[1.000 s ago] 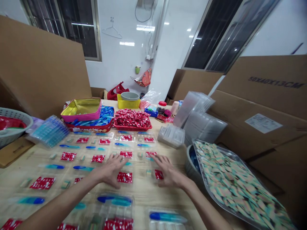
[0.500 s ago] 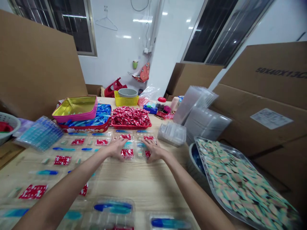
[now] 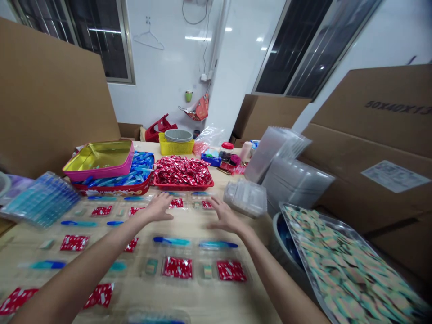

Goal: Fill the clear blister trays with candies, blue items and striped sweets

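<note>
My left hand (image 3: 160, 208) is open, fingers spread, beside a far clear plastic tray with a red printed packet (image 3: 176, 203). My right hand (image 3: 223, 216) is open too, its fingertips by another red packet (image 3: 207, 204) in the neighbouring tray. Whether the fingertips touch these trays I cannot tell. Nearer to me lie two clear trays, each with a blue pen-shaped item (image 3: 172, 241), a small striped block (image 3: 151, 266) and a red packet (image 3: 177, 267). Similar filled trays with red packets (image 3: 74, 243) stand in rows on the left, partly behind my left forearm.
A red tray (image 3: 184, 186) heaped with red packets stands at the back, beside a tin of blue pen-shaped items (image 3: 141, 168) under a pink-and-gold lid (image 3: 97, 166). At right are stacked clear trays (image 3: 245, 197), a metal tray of striped pieces (image 3: 332, 252) and a cardboard box (image 3: 367, 148).
Two filled trays that lay under my hands now lie closer to me. My hands have come off them and hover near the farther trays. The view has tilted up slightly.
</note>
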The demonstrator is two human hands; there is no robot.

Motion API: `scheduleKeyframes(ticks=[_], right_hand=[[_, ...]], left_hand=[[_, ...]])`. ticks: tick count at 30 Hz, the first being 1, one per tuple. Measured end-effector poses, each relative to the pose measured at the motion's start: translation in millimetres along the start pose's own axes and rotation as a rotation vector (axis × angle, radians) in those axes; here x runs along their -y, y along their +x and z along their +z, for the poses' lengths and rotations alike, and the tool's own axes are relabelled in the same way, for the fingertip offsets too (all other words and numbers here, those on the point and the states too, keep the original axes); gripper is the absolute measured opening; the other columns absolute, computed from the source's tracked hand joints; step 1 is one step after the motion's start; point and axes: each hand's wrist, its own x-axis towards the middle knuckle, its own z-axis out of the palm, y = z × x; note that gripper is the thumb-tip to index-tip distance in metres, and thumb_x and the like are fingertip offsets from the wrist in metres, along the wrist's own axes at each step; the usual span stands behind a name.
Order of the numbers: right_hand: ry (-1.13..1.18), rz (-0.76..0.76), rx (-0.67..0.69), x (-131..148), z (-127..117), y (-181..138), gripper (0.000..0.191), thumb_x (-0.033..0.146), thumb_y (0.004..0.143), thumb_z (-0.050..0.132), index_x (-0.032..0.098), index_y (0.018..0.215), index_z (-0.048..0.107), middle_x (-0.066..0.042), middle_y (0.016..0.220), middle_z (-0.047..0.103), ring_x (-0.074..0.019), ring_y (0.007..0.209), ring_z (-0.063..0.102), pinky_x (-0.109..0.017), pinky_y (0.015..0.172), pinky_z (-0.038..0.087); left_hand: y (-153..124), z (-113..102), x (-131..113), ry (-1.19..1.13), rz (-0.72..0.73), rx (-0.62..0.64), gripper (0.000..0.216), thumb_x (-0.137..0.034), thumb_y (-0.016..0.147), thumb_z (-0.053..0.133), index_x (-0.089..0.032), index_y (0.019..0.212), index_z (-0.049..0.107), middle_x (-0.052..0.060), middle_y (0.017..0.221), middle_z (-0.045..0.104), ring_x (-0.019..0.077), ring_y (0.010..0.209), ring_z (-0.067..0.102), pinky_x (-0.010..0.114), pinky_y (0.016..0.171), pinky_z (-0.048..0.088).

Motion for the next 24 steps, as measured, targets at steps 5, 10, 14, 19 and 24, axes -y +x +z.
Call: scheduleKeyframes(ticks=[5,10,14,19,24], right_hand=[[-0.087,0.117,0.058,-18,1,79,0.114,0.029,0.049,0.081,0.010,0.144,0.022,-0.023,0.149,0.020,-0.0329,0.140,0.013,-0.042,0.111,0.020],[-0.123,0.154,0.127,-30,3,97,0.117,0.031,0.041,0.083,0.016,0.143,0.027,-0.020,0.142,0.032,-0.0372,0.133,0.026,-0.045,0.107,0.024],[-0.121,0.137,0.173,-29,6,88,0.121,0.035,0.040,0.083,0.021,0.144,0.023,-0.017,0.140,0.033,-0.0375,0.128,0.034,-0.047,0.104,0.026],[-0.116,0.130,0.142,-22,13,69,0.116,0.037,0.046,0.080,0.024,0.145,0.021,-0.016,0.136,0.038,-0.0390,0.125,0.035,-0.050,0.100,0.026],[-0.094,0.115,0.034,-13,5,48,0.107,0.036,0.054,0.077,0.025,0.145,0.022,-0.015,0.132,0.041,-0.0348,0.123,0.037,-0.045,0.100,0.024]], left_hand=[[46,12,18,0.001,-0.057,0.050,0.090,-0.038,0.055,0.074,-0.014,0.134,0.036,0.023,0.146,0.030,0.0371,0.135,0.028,0.054,0.106,0.026],[57,17,17,0.006,-0.078,0.073,0.103,-0.048,0.044,0.077,-0.016,0.133,0.037,0.022,0.141,0.036,0.0429,0.133,0.026,0.061,0.105,0.020],[56,18,13,0.006,-0.077,0.079,0.103,-0.053,0.039,0.078,-0.015,0.128,0.041,0.023,0.139,0.036,0.0442,0.131,0.027,0.062,0.104,0.019],[45,16,3,0.013,-0.058,0.074,0.095,-0.047,0.044,0.075,-0.016,0.127,0.041,0.019,0.129,0.046,0.0385,0.123,0.041,0.054,0.104,0.025],[26,-9,-5,0.044,-0.069,0.032,0.097,-0.050,0.048,0.073,-0.017,0.132,0.038,0.019,0.129,0.048,0.0414,0.122,0.038,0.059,0.103,0.021]])
